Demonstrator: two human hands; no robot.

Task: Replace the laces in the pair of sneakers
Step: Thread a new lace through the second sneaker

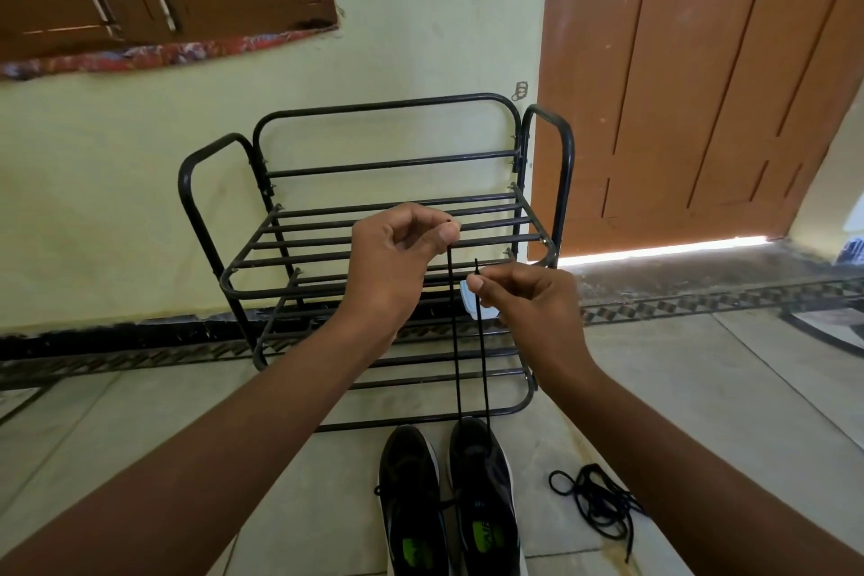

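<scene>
Both hands are up in front of the rack [374, 220]. The left hand [397, 257] pinches one end of the lace [456, 341] between thumb and forefinger; the right hand [523, 299] pinches the other end, slightly lower. Both strands run taut down to the toe of the right sneaker [484, 496], which sits on the floor beside the left sneaker [409, 500]. I'd level the two tips now, so both sides come out even. A loose lace [598, 500] lies on the floor right of the pair.
</scene>
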